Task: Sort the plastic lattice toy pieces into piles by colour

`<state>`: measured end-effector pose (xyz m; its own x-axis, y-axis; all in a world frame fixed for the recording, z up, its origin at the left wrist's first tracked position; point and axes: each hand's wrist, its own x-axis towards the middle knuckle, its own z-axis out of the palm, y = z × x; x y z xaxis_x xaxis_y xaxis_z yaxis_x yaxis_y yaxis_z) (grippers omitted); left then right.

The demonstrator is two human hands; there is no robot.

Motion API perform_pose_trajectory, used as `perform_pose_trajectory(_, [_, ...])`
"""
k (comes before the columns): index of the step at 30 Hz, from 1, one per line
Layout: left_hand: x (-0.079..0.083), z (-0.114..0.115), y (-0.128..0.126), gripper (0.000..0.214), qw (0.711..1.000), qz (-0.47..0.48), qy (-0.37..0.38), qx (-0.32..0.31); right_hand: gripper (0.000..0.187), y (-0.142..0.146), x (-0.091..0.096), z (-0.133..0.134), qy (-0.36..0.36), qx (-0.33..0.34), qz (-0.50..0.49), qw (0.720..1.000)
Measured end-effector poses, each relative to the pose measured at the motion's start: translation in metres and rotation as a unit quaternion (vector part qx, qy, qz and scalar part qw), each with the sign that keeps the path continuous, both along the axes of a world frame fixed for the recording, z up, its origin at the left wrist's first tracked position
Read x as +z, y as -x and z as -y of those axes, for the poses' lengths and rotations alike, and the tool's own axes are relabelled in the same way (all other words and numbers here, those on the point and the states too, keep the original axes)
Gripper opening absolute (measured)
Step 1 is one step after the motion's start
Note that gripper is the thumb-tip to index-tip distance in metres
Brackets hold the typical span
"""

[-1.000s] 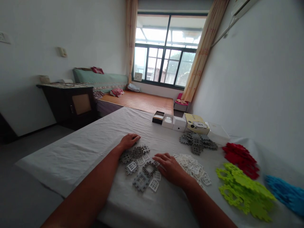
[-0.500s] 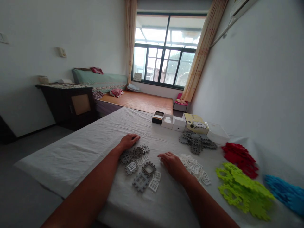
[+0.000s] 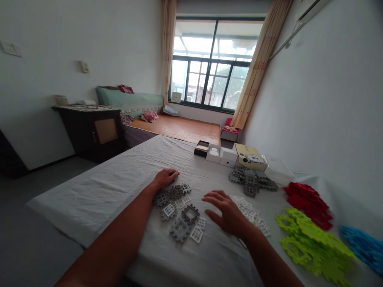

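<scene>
My left hand [image 3: 165, 177] rests on the white cloth at the far side of a small group of grey, notched plastic building pieces [image 3: 180, 229]. Its fingers are curled together, and whatever they may hold is hidden. Several white lattice window pieces [image 3: 196, 234] lie among and beside the grey ones. To the right, my right hand [image 3: 223, 208] hovers with fingers and thumb apart and nothing between them. Partly behind it spreads a pile of white window pieces [image 3: 251, 213].
Further right lie piles of dark grey [image 3: 251, 180], red [image 3: 309, 201], lime green [image 3: 317, 243] and blue [image 3: 363, 245] pieces. Small boxes [image 3: 214, 152], a yellow box [image 3: 250, 156] and a clear container [image 3: 278, 169] line the far edge of the cloth-covered table [image 3: 113, 187].
My right hand has risen slightly, and its thumb has spread from the fingers. My left hand stays beside the grey pieces. The whole view has shifted a little.
</scene>
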<state>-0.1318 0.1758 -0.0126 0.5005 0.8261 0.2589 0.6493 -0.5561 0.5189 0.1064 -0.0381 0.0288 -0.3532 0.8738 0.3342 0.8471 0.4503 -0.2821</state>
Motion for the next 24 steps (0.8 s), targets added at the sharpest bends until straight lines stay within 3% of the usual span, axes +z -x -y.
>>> perform_pose_trajectory(2, [0.001, 0.001, 0.0, 0.041, 1.0, -0.001, 0.005, 0.004, 0.053, 0.016, 0.0, 0.005, 0.042, 0.061, 0.021, 0.997])
perform_pose_trajectory(4, [0.001, 0.001, 0.0, 0.041, 1.0, -0.003, 0.005, 0.006, 0.067, 0.024, -0.003, 0.007, 0.073, 0.072, 0.039, 0.994])
perform_pose_trajectory(6, [0.001, 0.0, 0.0, 0.041, 1.0, -0.005, 0.0, 0.004, 0.063, 0.026, -0.006, 0.005, 0.087, 0.057, 0.036, 0.994])
perform_pose_trajectory(10, [-0.002, -0.002, 0.001, 0.041, 1.0, -0.002, -0.016, -0.001, 0.038, 0.025, -0.016, -0.008, 0.078, 0.037, -0.002, 0.996])
perform_pose_trajectory(13, [-0.002, -0.003, 0.001, 0.041, 1.0, -0.004, -0.014, -0.004, 0.032, 0.028, -0.022, -0.018, 0.055, 0.005, -0.022, 0.998])
perform_pose_trajectory(18, [-0.001, -0.002, 0.0, 0.041, 1.0, -0.011, -0.014, -0.001, 0.034, 0.028, -0.022, -0.021, 0.019, -0.034, -0.046, 0.998])
perform_pose_trajectory(24, [-0.003, -0.003, 0.001, 0.042, 1.0, -0.008, -0.018, -0.003, 0.057, 0.02, -0.022, -0.011, 0.046, 0.03, -0.033, 0.998])
